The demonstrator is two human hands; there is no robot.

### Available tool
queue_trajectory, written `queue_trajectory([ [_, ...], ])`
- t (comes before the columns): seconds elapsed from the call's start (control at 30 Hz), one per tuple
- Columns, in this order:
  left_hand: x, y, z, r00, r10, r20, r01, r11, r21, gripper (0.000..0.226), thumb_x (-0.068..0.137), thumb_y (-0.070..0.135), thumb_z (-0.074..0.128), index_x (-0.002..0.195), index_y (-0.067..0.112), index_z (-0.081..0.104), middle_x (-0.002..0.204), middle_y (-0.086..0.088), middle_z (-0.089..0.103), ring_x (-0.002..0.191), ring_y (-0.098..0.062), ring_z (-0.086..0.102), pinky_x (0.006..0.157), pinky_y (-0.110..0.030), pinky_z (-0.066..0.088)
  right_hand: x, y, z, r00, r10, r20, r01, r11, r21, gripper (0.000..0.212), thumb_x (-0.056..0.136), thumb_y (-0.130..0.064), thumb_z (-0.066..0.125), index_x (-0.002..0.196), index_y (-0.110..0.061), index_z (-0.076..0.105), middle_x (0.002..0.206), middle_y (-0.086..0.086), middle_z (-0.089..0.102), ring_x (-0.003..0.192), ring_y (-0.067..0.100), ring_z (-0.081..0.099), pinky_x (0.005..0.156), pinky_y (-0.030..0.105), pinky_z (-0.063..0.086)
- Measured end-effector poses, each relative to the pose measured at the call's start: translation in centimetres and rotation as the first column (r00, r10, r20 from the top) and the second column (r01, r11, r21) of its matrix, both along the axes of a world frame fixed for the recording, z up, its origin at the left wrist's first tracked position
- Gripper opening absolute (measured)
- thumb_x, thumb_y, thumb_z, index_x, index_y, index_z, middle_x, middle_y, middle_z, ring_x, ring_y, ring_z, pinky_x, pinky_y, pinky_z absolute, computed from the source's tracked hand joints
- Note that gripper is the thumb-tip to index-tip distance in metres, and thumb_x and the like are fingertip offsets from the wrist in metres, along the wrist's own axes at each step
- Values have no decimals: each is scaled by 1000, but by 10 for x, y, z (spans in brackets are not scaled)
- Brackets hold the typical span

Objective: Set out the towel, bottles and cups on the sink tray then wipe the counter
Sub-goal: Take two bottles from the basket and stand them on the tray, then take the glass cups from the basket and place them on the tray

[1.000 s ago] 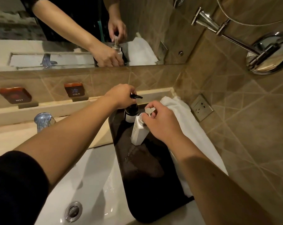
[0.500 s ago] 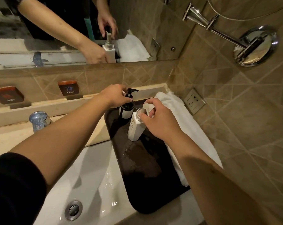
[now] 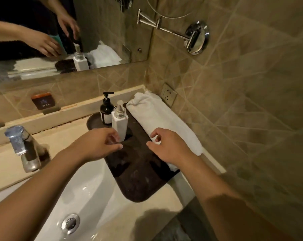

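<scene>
Your left hand (image 3: pixel 102 145) and right hand (image 3: pixel 166 146) hover empty, fingers loosely spread. The white square pump bottle (image 3: pixel 119 121) stands upright on the dark oval tray (image 3: pixel 138 180), just beyond your left fingertips, nearer that hand.

You have a single view here, from the camera worn on your head, looking forward and steeply down over your forearms at the corner of the beige stone counter (image 3: pixel 143 204). It sits close: the dark oblong tray (image 3: pixel 138 185) fills the middle, the white basin (image 3: pixel 88 193) the lower left. The wall mirror (image 3: pixel 60 32) above gives the opposite angle (a reflection, not a second camera). Wide-angle bending shows toward the edges.
</scene>
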State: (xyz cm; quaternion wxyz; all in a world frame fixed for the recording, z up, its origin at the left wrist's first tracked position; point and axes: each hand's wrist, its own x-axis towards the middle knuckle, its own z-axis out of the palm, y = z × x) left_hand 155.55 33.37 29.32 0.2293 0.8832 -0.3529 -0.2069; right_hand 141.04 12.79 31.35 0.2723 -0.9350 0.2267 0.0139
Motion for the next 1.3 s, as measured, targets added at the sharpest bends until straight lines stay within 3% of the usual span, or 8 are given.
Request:
queue_trajectory([
  [0.17, -81, -20, 20, 978, -193, 83, 193, 981, 5, 24, 84, 53, 69, 102, 39, 62, 92, 22, 63, 82, 6, 61, 69, -16, 49, -108, 2, 10, 996, -87, -19, 86, 995, -42, 34, 91, -46, 64, 118, -25, 62, 113, -2, 64, 98, 19, 64, 82, 34, 54],
  [0.3, -161, -45, 40, 924, -353, 147, 353, 935, 25, 27, 85, 52, 69, 105, 35, 64, 95, 19, 66, 83, 1, 63, 77, -25, 55, -215, 12, 21, 978, -211, 7, 211, 976, -51, 34, 92, -42, 64, 120, -24, 62, 111, -2, 63, 99, 19, 64, 80, 30, 49],
  [0.47, -286, -66, 56, 824, -548, 142, 552, 834, 10, 24, 85, 50, 69, 102, 34, 65, 95, 14, 68, 89, -6, 66, 83, -33, 56, -363, 40, 30, 935, -354, 36, 356, 930, -94, 31, 92, -43, 62, 114, -21, 65, 108, 3, 64, 97, 22, 61, 81, 36, 53],
  [0.63, -422, -83, 61, 662, -722, 199, 738, 674, -11, 17, 83, 47, 74, 91, 35, 63, 81, 17, 64, 74, 2, 60, 63, -10, 41, -514, 78, 24, 854, -518, 41, 519, 846, -121, 35, 95, -44, 60, 118, -19, 64, 112, 4, 65, 102, 22, 61, 79, 32, 47],
  [0.8, -567, -99, 56, 451, -880, 147, 890, 455, -8, 21, 82, 47, 75, 95, 33, 67, 81, 18, 66, 77, 2, 64, 69, -14, 48, -663, 134, 14, 666, -743, 63, 745, 660, -93, 28, 91, -45, 62, 110, -25, 64, 100, -5, 64, 83, 12, 58, 69, 29, 48],
  [0.93, -679, -104, 55, 217, -963, 158, 976, 217, -17, 17, 82, 49, 74, 92, 38, 64, 84, 17, 65, 79, 5, 60, 72, -21, 52, -766, 178, 8, 456, -888, 58, 889, 452, -74, 27, 88, -48, 63, 109, -30, 64, 89, -15, 55, 81, 9, 59, 59, 24, 43],
  [1.1, -811, -106, 52, -31, -994, 105, 997, -23, 73, 22, 85, 50, 69, 103, 39, 64, 96, 18, 65, 87, 1, 62, 78, -27, 56, -870, 232, -2, 190, -981, 33, 981, 189, -34, 23, 87, -51, 65, 105, -40, 59, 91, -17, 52, 77, 0, 54, 59, 21, 40],
  [1.3, -946, -117, 38, -259, -964, 68, 965, -255, 67, 27, 82, 54, 71, 102, 38, 65, 96, 17, 68, 88, 0, 64, 83, -32, 58, -966, 275, -6, -80, -997, -6, 993, -80, -87, 31, 88, -49, 64, 111, -30, 65, 102, -6, 62, 89, 13, 58, 70, 28, 43],
])
